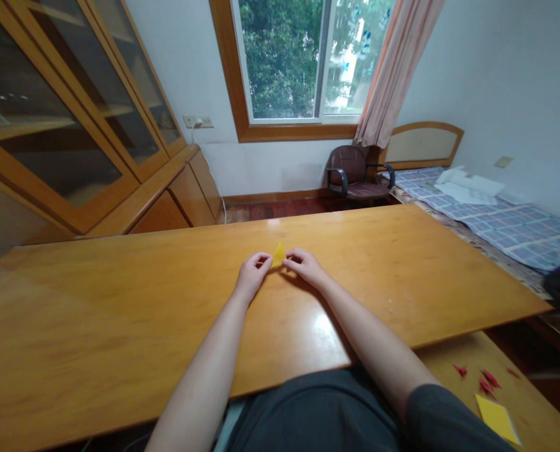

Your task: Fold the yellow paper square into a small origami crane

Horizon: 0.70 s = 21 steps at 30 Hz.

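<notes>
A small piece of folded yellow paper (279, 254) is held up just above the wooden table, its pointed tip upward. My left hand (254, 271) pinches its left side between thumb and fingers. On the other side, my right hand (304, 266) has its fingertips closed on the paper's right edge. The finer folds are too small to make out, and the fingers cover both lower corners.
The wooden table (134, 326) spans the view. On a lower surface (449, 358) at right lie several small red folded-paper pieces (490, 378) and a stack of yellow paper (498, 419). A chair (350, 169), a bed (510, 220) and a glass-door cabinet (105, 194) stand beyond.
</notes>
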### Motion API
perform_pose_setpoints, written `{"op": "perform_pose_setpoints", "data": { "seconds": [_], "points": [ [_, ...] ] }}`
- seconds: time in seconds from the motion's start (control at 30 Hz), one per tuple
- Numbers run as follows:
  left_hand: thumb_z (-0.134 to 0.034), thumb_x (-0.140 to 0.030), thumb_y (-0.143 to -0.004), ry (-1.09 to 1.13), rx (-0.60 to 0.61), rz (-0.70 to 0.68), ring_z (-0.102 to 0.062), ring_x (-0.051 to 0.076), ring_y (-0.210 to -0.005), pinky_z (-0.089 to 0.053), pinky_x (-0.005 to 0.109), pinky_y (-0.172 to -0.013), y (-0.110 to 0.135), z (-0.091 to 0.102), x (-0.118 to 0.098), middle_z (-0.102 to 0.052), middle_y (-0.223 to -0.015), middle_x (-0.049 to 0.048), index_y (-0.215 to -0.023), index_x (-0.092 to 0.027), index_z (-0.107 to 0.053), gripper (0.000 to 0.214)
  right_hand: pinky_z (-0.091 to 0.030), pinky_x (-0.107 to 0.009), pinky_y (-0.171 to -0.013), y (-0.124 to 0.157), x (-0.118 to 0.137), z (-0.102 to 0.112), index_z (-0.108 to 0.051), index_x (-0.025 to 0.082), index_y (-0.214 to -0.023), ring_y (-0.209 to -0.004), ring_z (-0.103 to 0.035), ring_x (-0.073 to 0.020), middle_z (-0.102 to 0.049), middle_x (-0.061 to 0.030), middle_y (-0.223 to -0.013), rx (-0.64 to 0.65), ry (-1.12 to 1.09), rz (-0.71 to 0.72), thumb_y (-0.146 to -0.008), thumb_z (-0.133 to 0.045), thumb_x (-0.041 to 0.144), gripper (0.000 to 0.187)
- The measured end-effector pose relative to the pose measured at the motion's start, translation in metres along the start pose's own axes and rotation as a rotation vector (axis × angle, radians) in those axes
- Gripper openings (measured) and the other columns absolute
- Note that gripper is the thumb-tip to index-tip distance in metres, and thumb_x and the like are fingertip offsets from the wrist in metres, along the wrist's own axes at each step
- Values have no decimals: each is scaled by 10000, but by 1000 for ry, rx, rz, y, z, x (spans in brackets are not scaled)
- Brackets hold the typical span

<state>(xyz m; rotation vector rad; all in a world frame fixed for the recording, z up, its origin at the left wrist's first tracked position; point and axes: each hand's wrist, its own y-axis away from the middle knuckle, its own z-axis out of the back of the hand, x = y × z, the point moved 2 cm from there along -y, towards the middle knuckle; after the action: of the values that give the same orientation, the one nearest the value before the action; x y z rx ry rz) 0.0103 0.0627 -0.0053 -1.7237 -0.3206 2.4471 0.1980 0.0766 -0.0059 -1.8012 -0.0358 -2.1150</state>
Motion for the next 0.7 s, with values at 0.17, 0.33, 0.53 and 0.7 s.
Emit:
{"op": "perform_pose_setpoints", "data": {
  "seconds": [0.17, 0.33, 0.53, 0.7],
  "points": [
    [-601, -361, -810, -121, 138, -124, -595, 165, -744, -450, 261, -717, 4, -7, -8, -669, -790, 32, -770, -189, -672, 190, -392, -234, -611, 0, 4, 1, -698, 168, -950, -629, -505, -105, -586, 7, -749, -53, 0, 10, -763, -696, 423, 316],
    [-574, -317, -822, -178, 196, -160, -591, 166, -740, -445, 270, -707, 4, -9, -7, -660, -781, 30, -776, -186, -665, 166, -340, -232, -569, 1, 2, 3, -695, 151, -812, -576, -445, -102, -545, 29, -605, -9, -4, -76, -760, -682, 421, 275],
    [-609, -374, -802, -88, 119, -57, -623, 168, -753, -467, 256, -701, 3, -5, -4, -687, -831, 34, -801, -183, -667, 200, -436, -260, -700, 1, 0, 2, -695, 139, -810, -696, -572, -131, -680, -35, -765, 15, -57, -85, -737, -705, 388, 260],
    [-605, -381, -808, -115, 151, -61, -635, 166, -749, -482, 261, -704, 3, -6, -4, -693, -839, 39, -807, -179, -668, 212, -455, -262, -699, 1, 3, 0, -707, 132, -816, -718, -595, -143, -693, -48, -777, 52, 10, -73, -741, -699, 373, 252]
  ]
}}
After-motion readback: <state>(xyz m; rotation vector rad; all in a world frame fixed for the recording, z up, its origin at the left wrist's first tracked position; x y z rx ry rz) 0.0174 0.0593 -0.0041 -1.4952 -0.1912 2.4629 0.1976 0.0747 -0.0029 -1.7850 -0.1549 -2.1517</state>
